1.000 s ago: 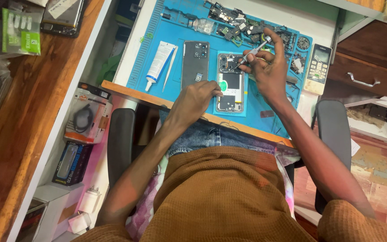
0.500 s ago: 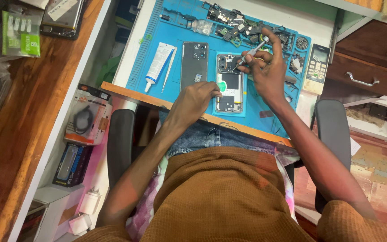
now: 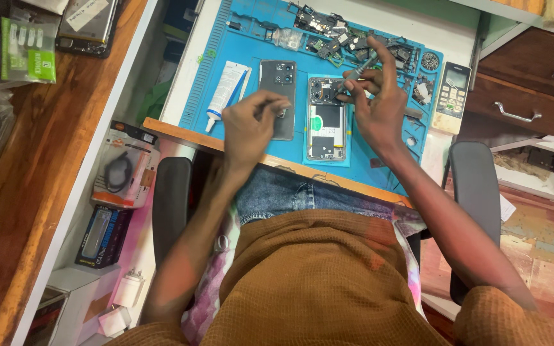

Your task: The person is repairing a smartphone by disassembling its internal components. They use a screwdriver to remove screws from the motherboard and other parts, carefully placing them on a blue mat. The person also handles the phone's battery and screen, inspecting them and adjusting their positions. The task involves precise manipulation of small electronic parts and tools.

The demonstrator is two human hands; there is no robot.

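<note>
One view, head camera, looking down at a repair bench.
Surface: blue work mat (image 3: 379, 163) on a desk, its far edge crowded with loose small parts (image 3: 338, 35).
Main item: opened phone (image 3: 327, 118), back removed, lying flat at mid-mat with its boards and battery area exposed.
Beside it: dark back cover (image 3: 278, 80) with camera cut-outs, just left of the opened phone.
Right hand (image 3: 379, 109): fingers closed around a slim screwdriver (image 3: 357, 70), tip down at the phone's upper corner near the camera module.
Left hand (image 3: 248, 125): fingertips pinched together over the back cover's lower part; whether they hold a small piece, I cannot tell.
Other items: white adhesive tube (image 3: 224, 88) left of the cover; small keypad handset (image 3: 451, 96) at the mat's right edge.
Handling note: keeping the driver upright and seated squarely in the screw head, with light pressure, would likely avoid slipping onto the board.
</note>
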